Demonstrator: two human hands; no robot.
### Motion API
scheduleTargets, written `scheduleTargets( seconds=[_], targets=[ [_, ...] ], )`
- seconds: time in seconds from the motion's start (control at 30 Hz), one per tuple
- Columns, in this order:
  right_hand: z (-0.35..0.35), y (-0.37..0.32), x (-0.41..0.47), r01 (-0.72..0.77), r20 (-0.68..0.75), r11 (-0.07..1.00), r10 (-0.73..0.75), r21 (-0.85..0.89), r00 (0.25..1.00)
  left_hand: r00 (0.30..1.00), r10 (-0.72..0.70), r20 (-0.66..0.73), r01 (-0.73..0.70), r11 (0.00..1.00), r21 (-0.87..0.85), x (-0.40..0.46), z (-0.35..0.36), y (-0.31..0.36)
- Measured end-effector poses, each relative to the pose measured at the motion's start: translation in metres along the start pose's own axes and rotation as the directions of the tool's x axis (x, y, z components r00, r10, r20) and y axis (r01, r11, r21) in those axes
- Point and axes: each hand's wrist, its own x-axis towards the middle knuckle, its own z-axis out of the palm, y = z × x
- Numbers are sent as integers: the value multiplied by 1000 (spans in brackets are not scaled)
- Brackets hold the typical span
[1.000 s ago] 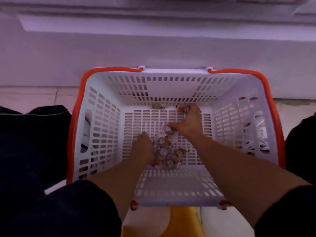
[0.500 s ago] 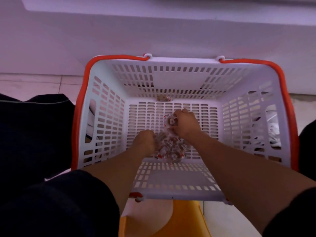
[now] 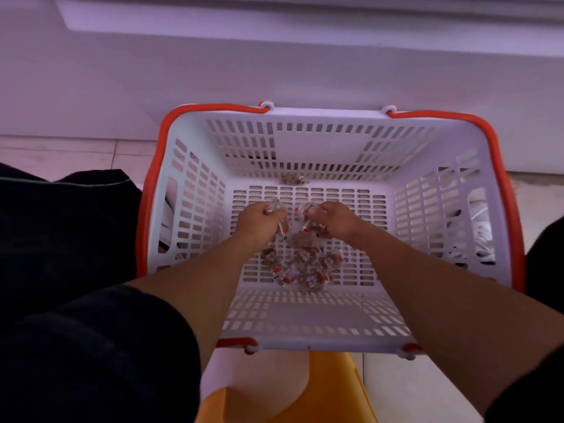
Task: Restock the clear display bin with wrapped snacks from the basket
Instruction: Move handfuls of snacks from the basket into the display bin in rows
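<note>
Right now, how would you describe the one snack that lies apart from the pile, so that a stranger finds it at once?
Look into the white basket with the orange rim. On its floor, go past both hands to the far wall. There one wrapped snack lies alone against the wall's foot, while the other snacks are heaped together near the wrists.

Dim, purple-tinted light; soft focus, wide-angle bending at edges.

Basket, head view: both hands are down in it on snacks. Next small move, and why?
Probably lift both hands out of the basket. The left hand and right hand each already grip wrapped snacks. A loose pile remains below them, one stray snack lies by the far wall, and the display bin is not in view.
</note>
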Motion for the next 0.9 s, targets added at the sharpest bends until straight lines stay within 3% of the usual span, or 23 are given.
scheduleTargets(
  seconds=[0.07, 0.17, 0.23, 0.33, 0.43, 0.5, 0.6, 0.73, 0.9],
  targets=[
    [-8, -3, -6, 39, -42, 999, -39, 12, 998, 998, -54, 39, 59, 987, -146, -2, -1, 5],
    [-33, -22, -22, 69, -46, 990, -64, 122, 997, 967, -125, 221, 196, 921, -338, -6, -6, 24],
    [-53, -42, -35, 120, -29, 992, -120, 30, 992, 943, -81, 323, 198, 916, -348, -12, -11, 40],
    [-78, -78, -60, 254, 42, 925, -253, -282, 967, 931, 5, 364, 83, 971, -224, -27, -22, 71],
    [-87, -107, -87, 347, 147, 751, -322, -561, 935, 937, 90, 336, -97, 995, 3, -45, -44, 102],
    [-88, -122, -107, 394, 211, 656, -342, -644, 916, 928, 156, 340, -207, 971, 121, -62, -62, 127],
    [-83, -140, -135, 487, 256, 605, -430, -630, 866, 899, 220, 378, -335, 903, 270, -87, -88, 162],
    [-75, -159, -169, 558, 225, 696, -516, -452, 827, 868, 239, 435, -434, 791, 431, -126, -121, 200],
    [-83, -177, -209, 561, 323, 745, -465, -362, 825, 856, 241, 457, -447, 789, 422, -174, -149, 236]
  ],
)
